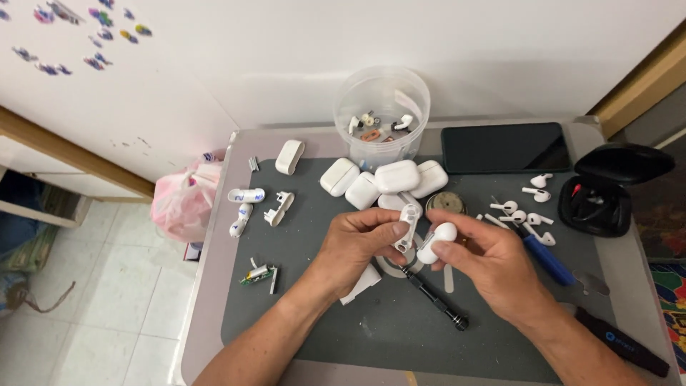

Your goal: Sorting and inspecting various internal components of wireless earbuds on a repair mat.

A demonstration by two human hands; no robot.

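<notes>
Both forearms in from the near edge, angled inward, meeting over the middle of the grey mat (400, 322). Left hand (355, 246) palm up, grip closed: thumb and fingers pinched on a white frame (407, 227), held upright. Right hand (486, 261) just beside it, grip curled shut around a white shell (437, 241), thumb on top; frame and shell nearly touching. Beneath the hands, a black screwdriver (436, 300) lying slantwise on the mat, and a white wedge (363, 282) under the left wrist. Near right, a black tool (620, 342) close to the worktop (214, 286) edge; bare mat toward the near left corner. Left of the hands, a small circuit piece (259, 274), then white case parts (259, 204) farther out. Right, a blue-handled tool (547, 259) and loose earbuds (525, 211), with an open black case (607, 189) at the right edge. Beyond the hands, a cluster of white cases (382, 182), crowded. Farthest back, a clear tub (382, 114) of small parts and a dark phone (504, 146) against the wall. Off the left edge, a pink bag (184, 204) above tiled floor.
</notes>
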